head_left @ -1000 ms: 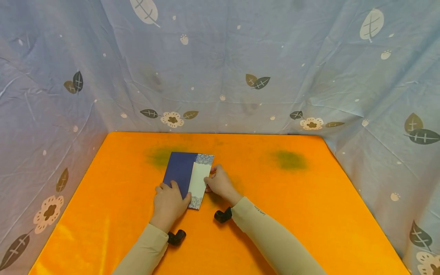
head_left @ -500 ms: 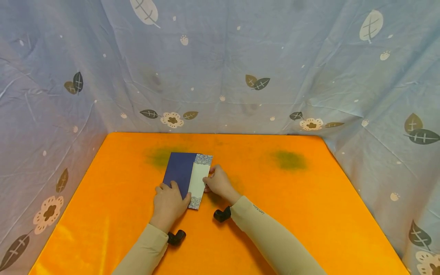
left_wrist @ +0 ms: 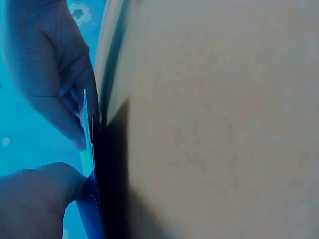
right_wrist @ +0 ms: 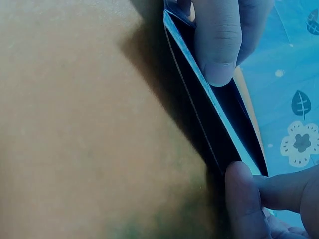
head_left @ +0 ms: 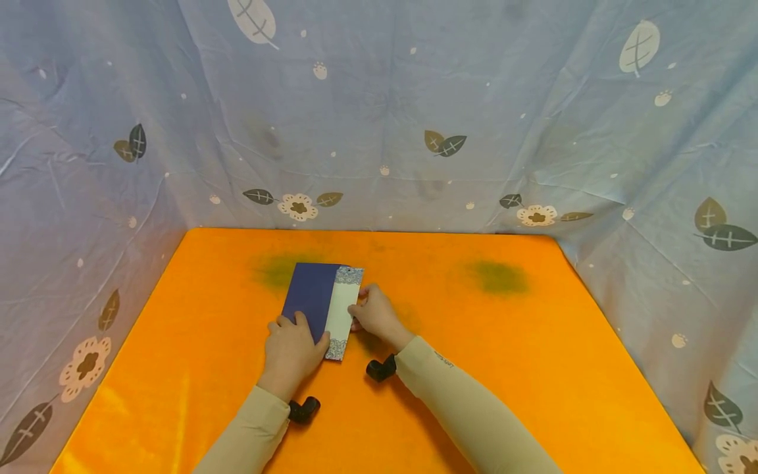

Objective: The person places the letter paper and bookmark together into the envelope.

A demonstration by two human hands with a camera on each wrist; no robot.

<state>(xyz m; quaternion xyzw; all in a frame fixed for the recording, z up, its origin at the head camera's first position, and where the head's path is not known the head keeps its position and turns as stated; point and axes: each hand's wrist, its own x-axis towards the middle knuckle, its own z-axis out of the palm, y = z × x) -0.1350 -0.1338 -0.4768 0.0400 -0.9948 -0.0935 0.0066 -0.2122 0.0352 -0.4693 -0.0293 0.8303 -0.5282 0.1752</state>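
Note:
A dark blue card (head_left: pixel 310 289) lies on the orange cloth, left of centre in the head view. Along its right side stands a pale panel (head_left: pixel 340 313) with grey lace-like bands at both ends. My left hand (head_left: pixel 291 349) rests on the blue part with its fingers spread, the thumb by the panel's lower left. The right hand (head_left: pixel 379 315) pinches the panel's right edge between thumb and fingers. From the right wrist, the card's layers (right_wrist: pixel 199 74) show edge-on, the panel raised at a slant over the cloth, with the left thumb (right_wrist: pixel 219 55) against the blue side.
The orange cloth (head_left: pixel 474 368) covers the table and bears two greenish patches, one a dark green patch (head_left: pixel 499 276) at right. A blue-grey curtain (head_left: pixel 385 105) with leaves and flowers encloses the back and sides. Black wrist cameras (head_left: pixel 381 368) hang beside both cuffs.
The right hand has drifted slightly left, taking the pale panel's right edge with it, so the panel looks narrower. The left hand has stayed in place on the blue part.

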